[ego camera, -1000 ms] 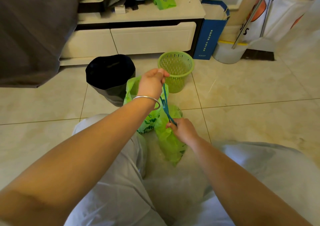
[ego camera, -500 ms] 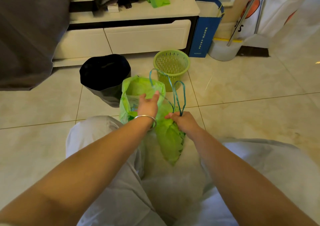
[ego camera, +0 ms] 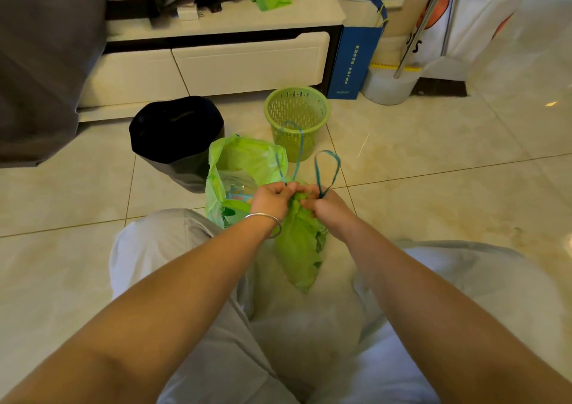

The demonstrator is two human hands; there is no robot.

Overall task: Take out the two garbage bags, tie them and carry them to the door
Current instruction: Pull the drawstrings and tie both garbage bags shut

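Two green garbage bags stand on the floor in front of my knees. The near bag (ego camera: 301, 249) is gathered at its neck, and two blue drawstring loops (ego camera: 326, 168) stick up from it. My left hand (ego camera: 272, 198), with a silver bangle on the wrist, and my right hand (ego camera: 328, 207) both pinch the neck and the drawstrings. The second green bag (ego camera: 238, 168) stands open just behind and left, with packaging visible inside. A green mesh waste basket (ego camera: 297, 119) stands bare behind them.
A black-lined bin (ego camera: 176, 137) stands at the left of the open bag. Behind are a white low cabinet (ego camera: 216, 63), a blue paper bag (ego camera: 353, 60), a white bucket (ego camera: 390, 88) and a metal pole. A grey cloth hangs at top left.
My left hand had pulled the drawstring up, then dropped to the open bag, and now both hands meet at the near bag's neck. The drawstring loops now stand free above.
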